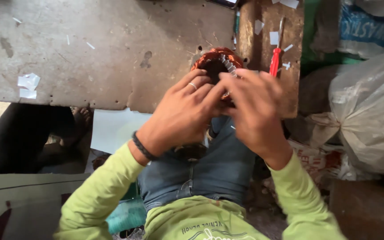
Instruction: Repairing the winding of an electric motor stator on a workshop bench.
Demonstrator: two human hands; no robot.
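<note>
A round motor stator with copper-coloured windings and a dark hollow middle rests at the near edge of a worn grey board. My left hand, with a ring and a black wrist band, grips its near side. My right hand presses against it from the right, fingers over the rim and the pale slot strips. Both hands hide the lower half of the stator. Lime-green sleeves cover my arms.
A red-handled screwdriver lies on a brown wooden block right of the stator. White paper scraps dot the board. Filled plastic sacks stand at the right. Another person's bare foot shows under the board at left.
</note>
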